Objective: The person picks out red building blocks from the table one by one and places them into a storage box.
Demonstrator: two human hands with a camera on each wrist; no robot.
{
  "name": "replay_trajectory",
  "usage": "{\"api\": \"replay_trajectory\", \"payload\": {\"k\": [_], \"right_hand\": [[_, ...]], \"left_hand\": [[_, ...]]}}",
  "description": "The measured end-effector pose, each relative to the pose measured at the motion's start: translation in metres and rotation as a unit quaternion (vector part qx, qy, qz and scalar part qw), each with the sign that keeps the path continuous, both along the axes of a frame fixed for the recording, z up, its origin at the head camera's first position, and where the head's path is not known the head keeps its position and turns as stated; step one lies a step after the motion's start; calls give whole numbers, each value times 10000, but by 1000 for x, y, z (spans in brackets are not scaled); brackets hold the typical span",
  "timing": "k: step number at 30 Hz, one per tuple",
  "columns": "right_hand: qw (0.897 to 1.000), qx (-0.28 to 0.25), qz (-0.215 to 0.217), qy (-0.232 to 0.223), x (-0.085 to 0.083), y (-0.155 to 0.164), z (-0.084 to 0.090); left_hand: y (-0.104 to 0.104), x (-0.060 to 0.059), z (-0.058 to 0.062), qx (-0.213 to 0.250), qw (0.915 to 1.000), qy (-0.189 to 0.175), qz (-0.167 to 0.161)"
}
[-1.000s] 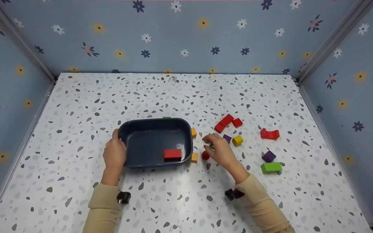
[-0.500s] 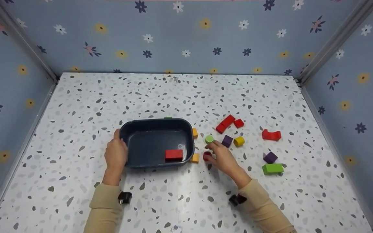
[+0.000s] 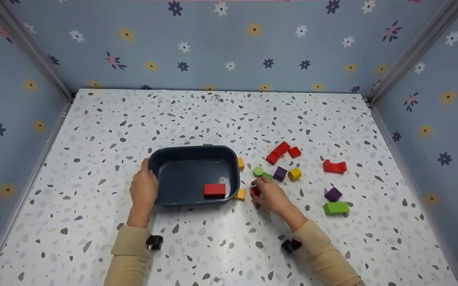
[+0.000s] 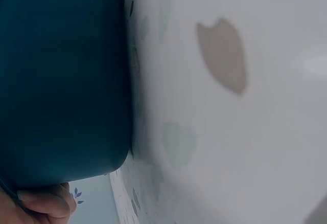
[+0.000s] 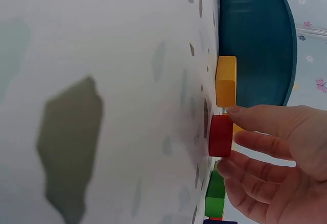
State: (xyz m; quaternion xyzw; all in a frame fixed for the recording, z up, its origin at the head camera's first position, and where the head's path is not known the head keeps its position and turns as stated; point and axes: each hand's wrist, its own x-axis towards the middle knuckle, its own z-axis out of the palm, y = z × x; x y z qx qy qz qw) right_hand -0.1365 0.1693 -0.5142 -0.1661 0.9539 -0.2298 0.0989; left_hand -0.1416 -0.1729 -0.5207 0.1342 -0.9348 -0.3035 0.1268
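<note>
Right fingers: the thumb and fingertips of the right hand curve round a small red piece from its two ends; how firm the pinch is, I cannot tell.
Red piece: on the tabletop, right at the fingertips; its longer visible side runs from thumb towards fingertips. From above it is mostly covered, so its full shape stays unclear.
Nearer hand: the right, plainly; the left is at the far end of the tray.
Near orange block: just left of the red piece, a slim gap between them, close against the tray's right wall.
Beyond the fingertips: a light green cylinder and a darker green block, then a purple block and a yellow cylinder.
Dark tray: left of the red piece, its long axis running left to right.
Key relation: the near orange block and the tray's right wall both stand between red piece and tray interior, so a leftward path would, I judge, need lift first.
Inside tray: one red block, near the right front corner.
Left hand: grips the tray's left end, its fingers bent at the rim.
</note>
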Motion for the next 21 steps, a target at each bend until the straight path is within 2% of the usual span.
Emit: {"api": "replay_trajectory", "payload": {"k": [4, 9, 19, 21], "right_hand": [[9997, 105, -79, -228, -1, -1, -1], [9995, 65, -68, -302, -2, -1, -2], [9997, -143, 198, 86, -3, -1, -3], [9997, -172, 178, 41, -3, -1, -1]], "left_hand": [[0, 0, 0, -3, 10000, -23, -24], [0, -1, 1, -7, 10000, -34, -11], [-1, 0, 0, 5, 10000, 62, -78], [-1, 0, 0, 14, 9999, 78, -78]]}}
